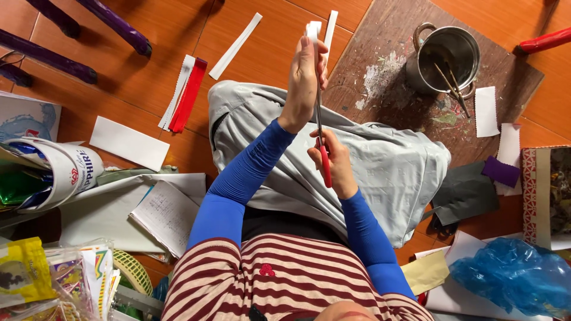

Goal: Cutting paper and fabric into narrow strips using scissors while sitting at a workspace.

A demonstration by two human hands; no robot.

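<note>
Paper strip [313, 30] pinched upright in left hand [304, 80], above the lap. Right hand [334, 163] grips red-handled scissors [322, 139], blades along the strip's edge. Metal pot [447, 58] well clear.

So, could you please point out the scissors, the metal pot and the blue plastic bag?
scissors [325, 161], head view, on the red handle.
metal pot [470, 40], head view, on its rim.
blue plastic bag [511, 273], head view, on its crumpled middle.
</note>
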